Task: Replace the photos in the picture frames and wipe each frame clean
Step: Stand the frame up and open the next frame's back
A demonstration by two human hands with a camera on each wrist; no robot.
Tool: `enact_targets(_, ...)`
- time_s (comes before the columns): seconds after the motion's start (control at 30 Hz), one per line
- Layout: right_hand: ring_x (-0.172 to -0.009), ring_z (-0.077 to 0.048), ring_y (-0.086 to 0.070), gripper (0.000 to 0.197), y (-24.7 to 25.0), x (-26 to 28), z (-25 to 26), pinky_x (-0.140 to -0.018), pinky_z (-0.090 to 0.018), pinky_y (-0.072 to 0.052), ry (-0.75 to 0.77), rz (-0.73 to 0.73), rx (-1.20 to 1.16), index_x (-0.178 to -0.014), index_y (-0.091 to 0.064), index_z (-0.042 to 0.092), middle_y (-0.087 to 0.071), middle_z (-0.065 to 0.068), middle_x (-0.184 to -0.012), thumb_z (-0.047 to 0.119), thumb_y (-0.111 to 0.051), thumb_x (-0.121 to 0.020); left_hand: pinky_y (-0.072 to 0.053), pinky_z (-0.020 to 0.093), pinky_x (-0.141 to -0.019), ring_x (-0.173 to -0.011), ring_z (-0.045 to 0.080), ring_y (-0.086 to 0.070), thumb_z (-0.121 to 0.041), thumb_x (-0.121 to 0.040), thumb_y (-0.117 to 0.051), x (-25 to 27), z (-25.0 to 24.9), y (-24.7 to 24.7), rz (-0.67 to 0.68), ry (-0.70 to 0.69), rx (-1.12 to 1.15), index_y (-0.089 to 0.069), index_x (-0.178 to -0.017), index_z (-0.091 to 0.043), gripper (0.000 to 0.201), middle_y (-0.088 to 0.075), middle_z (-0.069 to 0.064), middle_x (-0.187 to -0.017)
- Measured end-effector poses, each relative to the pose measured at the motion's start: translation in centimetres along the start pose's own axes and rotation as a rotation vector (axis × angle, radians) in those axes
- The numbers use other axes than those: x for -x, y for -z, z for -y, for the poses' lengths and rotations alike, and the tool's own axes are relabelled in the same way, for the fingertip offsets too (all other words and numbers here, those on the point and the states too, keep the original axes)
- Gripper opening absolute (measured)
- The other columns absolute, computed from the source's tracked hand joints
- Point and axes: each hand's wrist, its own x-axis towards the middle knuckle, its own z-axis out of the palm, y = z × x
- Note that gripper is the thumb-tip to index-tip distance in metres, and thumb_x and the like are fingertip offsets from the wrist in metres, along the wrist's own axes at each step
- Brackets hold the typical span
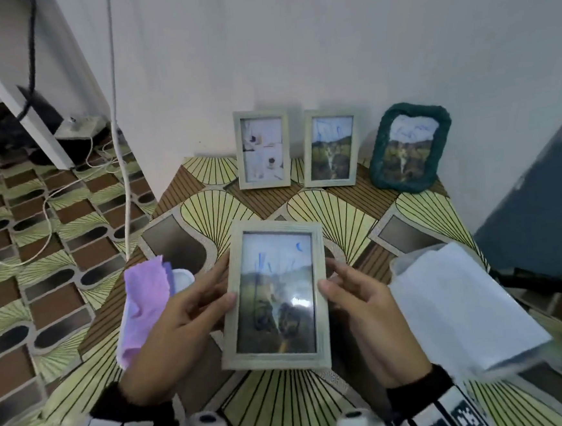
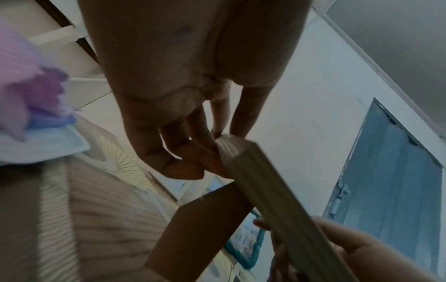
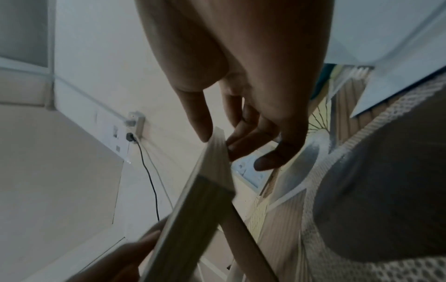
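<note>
Both hands pinch the pale frame [image 1: 274,295]: the left hand [image 1: 177,318] on its left edge, the right hand [image 1: 367,302] on its right edge. The frame's long axis points away from the person, glass up. The purple cloth [image 1: 145,300] lies left of the frame, nearer the left hand.

Left hand [image 2: 183,106]: thumb and fingers pinch frame [image 2: 277,200] edge
Right hand [image 2: 357,253]: holds frame's other side
Cloth [image 2: 31,85]: purple, left

White wall [image 1: 326,41] (blue door [image 1: 540,199])
</note>
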Motion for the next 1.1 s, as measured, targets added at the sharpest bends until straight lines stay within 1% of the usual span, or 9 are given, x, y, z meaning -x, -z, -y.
enact_targets(0.13, -0.099, -0.024, -0.072, 0.024, 0.3, 0.6, -0.3, -0.074, -0.026, -0.058, -0.084, 0.158, -0.098, -0.114, -0.072, 0.009, -0.073, -0.013, -0.112, 0.009, -0.055, -0.097, -0.055, 0.022, -0.08, -0.112, 0.015, -0.065, -0.018, -0.087, -0.059, 1.2, 1.4, 0.0, 0.024, 0.088, 0.013, -0.052, -0.136, -0.038, 0.054, -0.071, 0.0, -0.118)
enact_targets(0.33, -0.095, -0.024, -0.072, 0.019, 0.7, -0.7, -2.4, -0.07, -0.026, -0.056, -0.155, 0.061, 0.012, -0.11, -0.069, 0.01, -0.073, -0.012, -0.109, 0.012, -0.053, -0.1, -0.056, 0.04, -0.09, -0.097, 0.013, -0.067, -0.011, -0.089, -0.061, 1.0, 2.9, -0.6, -0.002, 0.105, -0.145, -0.049, -0.138, -0.04, 0.058, -0.072, 0.001, -0.107)
enact_targets(0.47, -0.095, -0.026, -0.072, 0.02, 0.7, -1.7, -3.5, -0.07, -0.028, -0.057, -0.249, -0.015, -0.026, -0.112, -0.065, 0.004, -0.072, -0.016, -0.11, 0.01, -0.049, -0.102, -0.051, 0.011, -0.08, -0.103, -0.009, -0.062, 0.004, -0.096, -0.049, 0.3, 3.3, -1.8, 0.041, 0.136, -0.182, -0.054, -0.124, -0.033, 0.047, -0.068, -0.03, -0.106)
enact_targets(0.57, -0.091, -0.024, -0.073, 0.019, 1.0, -2.1, -3.5, -0.066, -0.028, -0.057, -0.283, -0.065, -0.05, -0.114, -0.061, 0.004, -0.073, -0.015, -0.108, 0.013, -0.049, -0.102, -0.045, 0.015, -0.097, -0.114, -0.011, -0.053, -0.007, -0.099, -0.05, 0.0, 2.7, -2.2, 0.07, 0.128, -0.302, -0.058, -0.116, -0.044, 0.041, -0.062, -0.027, -0.117)
enact_targets(0.63, -0.09, -0.025, -0.072, 0.017, 1.3, -2.3, -3.3, -0.068, -0.034, -0.058, -0.3, -0.074, -0.067, -0.112, -0.06, 0.005, -0.072, -0.016, -0.109, 0.012, -0.048, -0.102, -0.044, 0.011, -0.095, -0.112, -0.012, -0.055, -0.004, -0.099, -0.048, -0.1, 2.3, -2.3, 0.118, 0.095, -0.307, -0.062, -0.109, -0.05, 0.05, -0.066, -0.026, -0.116)
enact_targets(0.77, -0.093, -0.028, -0.066, 0.016, 1.5, -2.3, -2.8, -0.093, -0.052, -0.053, -0.315, -0.063, -0.095, -0.11, -0.06, 0.006, -0.071, -0.016, -0.106, 0.011, -0.047, -0.103, -0.043, 0.003, -0.088, -0.108, -0.021, -0.052, -0.001, -0.099, -0.048, -0.2, 2.2, -2.4, 0.114, 0.064, -0.259, -0.062, -0.105, -0.049, 0.05, -0.061, -0.043, -0.109)
enact_targets(0.9, -0.094, -0.025, -0.068, 0.02, 1.5, -1.9, -1.8, -0.091, -0.052, -0.053, -0.268, -0.023, -0.086, -0.117, -0.061, 0.007, -0.071, -0.014, -0.112, 0.015, -0.05, -0.102, -0.045, 0.007, -0.091, -0.116, -0.011, -0.055, -0.005, -0.101, -0.046, -0.3, 3.1, -3.0, 0.12, 0.069, -0.154, -0.065, -0.102, -0.062, 0.06, -0.063, -0.033, -0.118)
enact_targets(1.0, -0.098, -0.026, -0.07, 0.021, 1.6, -1.6, -0.9, -0.086, -0.048, -0.057, -0.203, 0.003, -0.027, -0.117, -0.062, 0.011, -0.071, -0.014, -0.113, 0.019, -0.056, -0.099, -0.043, 0.019, -0.104, -0.122, -0.006, -0.053, -0.016, -0.1, -0.051, -0.6, 3.8, -3.4, 0.058, 0.109, -0.091, -0.066, -0.107, -0.054, 0.042, -0.063, -0.024, -0.125)
enact_targets(1.1, -0.099, -0.026, -0.071, 0.018, 1.6, -1.4, 0.1, -0.082, -0.042, -0.058, -0.121, 0.009, 0.057, -0.113, -0.064, 0.02, -0.072, -0.013, -0.107, 0.025, -0.062, -0.095, -0.047, 0.01, -0.09, -0.117, -0.002, -0.059, -0.034, -0.097, -0.053, -1.0, 3.2, -4.4, 0.152, 0.116, 0.021, -0.068, -0.108, -0.053, 0.027, -0.067, -0.019, -0.121)
